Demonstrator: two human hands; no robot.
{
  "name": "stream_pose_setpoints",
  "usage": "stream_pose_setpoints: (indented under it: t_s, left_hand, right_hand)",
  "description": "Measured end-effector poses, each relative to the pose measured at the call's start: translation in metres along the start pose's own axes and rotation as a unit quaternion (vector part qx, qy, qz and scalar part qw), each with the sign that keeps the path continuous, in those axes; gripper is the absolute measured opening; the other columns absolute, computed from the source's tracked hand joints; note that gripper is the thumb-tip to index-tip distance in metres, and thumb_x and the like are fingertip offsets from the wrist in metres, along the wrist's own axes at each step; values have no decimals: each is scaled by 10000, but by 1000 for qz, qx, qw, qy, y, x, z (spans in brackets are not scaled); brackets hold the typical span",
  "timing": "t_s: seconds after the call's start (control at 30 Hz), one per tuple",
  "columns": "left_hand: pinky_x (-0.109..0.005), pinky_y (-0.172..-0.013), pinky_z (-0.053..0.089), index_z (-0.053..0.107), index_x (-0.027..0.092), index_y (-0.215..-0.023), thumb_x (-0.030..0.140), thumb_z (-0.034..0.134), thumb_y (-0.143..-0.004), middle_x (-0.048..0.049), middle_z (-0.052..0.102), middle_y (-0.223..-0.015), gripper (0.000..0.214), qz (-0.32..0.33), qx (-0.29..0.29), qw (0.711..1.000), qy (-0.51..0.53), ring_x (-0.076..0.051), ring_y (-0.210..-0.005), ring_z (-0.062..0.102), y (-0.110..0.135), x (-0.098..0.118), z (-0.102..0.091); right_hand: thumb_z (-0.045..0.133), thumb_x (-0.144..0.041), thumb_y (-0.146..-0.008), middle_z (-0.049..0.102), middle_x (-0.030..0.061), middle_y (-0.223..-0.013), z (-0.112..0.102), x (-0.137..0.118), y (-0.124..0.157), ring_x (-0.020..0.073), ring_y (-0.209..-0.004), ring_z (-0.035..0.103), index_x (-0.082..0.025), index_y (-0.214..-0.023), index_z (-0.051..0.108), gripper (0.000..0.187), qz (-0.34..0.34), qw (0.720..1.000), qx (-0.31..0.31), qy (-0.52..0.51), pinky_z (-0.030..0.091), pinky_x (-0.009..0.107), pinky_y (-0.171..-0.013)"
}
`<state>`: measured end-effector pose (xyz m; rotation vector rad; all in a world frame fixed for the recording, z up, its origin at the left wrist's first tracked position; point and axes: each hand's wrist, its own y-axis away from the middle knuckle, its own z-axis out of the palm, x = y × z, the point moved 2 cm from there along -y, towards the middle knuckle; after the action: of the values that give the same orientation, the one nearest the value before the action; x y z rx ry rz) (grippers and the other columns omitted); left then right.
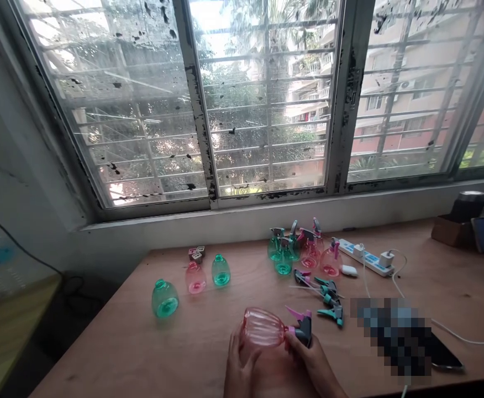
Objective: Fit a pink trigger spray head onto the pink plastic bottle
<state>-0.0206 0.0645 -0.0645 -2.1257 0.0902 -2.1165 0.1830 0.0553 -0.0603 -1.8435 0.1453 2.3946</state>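
Near the table's front, a pink clear spray bottle (263, 327) lies sideways between my hands. My left hand (241, 356) is wrapped round its base end. At the neck, my right hand (308, 354) grips the pink collar under the dark grey and pink spray head (304, 326). Whether the collar is fully screwed on I cannot tell. Further left stand a green bottle (165, 299), a pink bottle (195, 278) and another green bottle (221, 271), all without spray heads. Several loose spray heads (331, 314) lie beyond my right hand.
Several bottles with spray heads (283, 257) stand at the back near the window wall. A white power strip (366, 258) with plugs and cables lies right of them, beside a white earbud case (349, 271). A black phone (445, 351) is at right, a cardboard box (451, 231) further back.
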Motion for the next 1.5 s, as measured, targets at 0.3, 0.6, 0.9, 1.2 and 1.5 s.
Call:
stream_pose_setpoints:
  t_s: [0.3, 0.6, 0.9, 1.2, 1.5]
  left_hand:
    - [-436, -1164, 350, 511, 173, -1315, 599, 719, -726, -167, 581, -1411, 756, -35, 30, 998, 31, -327, -1349, 502, -10, -31, 2]
    - [-425, -1117, 402, 567, 200, -1275, 574, 776, -665, -144, 656, -1319, 746, 20, 62, 998, 2, -326, -1264, 580, -10, -43, 4]
    - [-399, -1057, 476, 614, 196, -1173, 599, 817, -599, -164, 666, -1302, 730, -20, 91, 991, 93, -340, -1245, 603, -14, -50, 3]
    - [-388, -1036, 495, 617, 181, -1194, 536, 855, -569, -150, 711, -1220, 757, 20, 93, 993, 75, -342, -1189, 639, -9, -34, 7]
    - [-440, -1122, 413, 665, 211, -1202, 502, 852, -598, -144, 641, -1359, 695, -3, 68, 994, 84, -354, -1275, 576, -11, -34, 4]
  right_hand:
    - [824, -618, -571, 682, -9, -571, 5, 2, -2, 156, -420, 555, -168, -860, 677, 554, 20, 999, 35, 8, 410, 261, -416]
    - [748, -615, -688, 585, -32, -453, 4, 6, -6, 121, -380, 502, -177, -651, 627, 457, 25, 1000, 16, 4, 358, 238, -390]
    - [800, -617, -594, 665, -14, -519, 1, 14, -6, 158, -403, 551, -176, -822, 670, 514, 36, 998, 54, 14, 402, 271, -413]
    - [803, -561, -642, 672, -19, -557, -4, 24, -7, 141, -446, 539, -171, -936, 623, 519, 40, 999, 27, 16, 411, 262, -452]
    - [730, -599, -716, 619, -20, -512, -4, 21, -10, 125, -422, 508, -184, -710, 607, 433, 34, 999, 9, 5, 356, 245, -417]
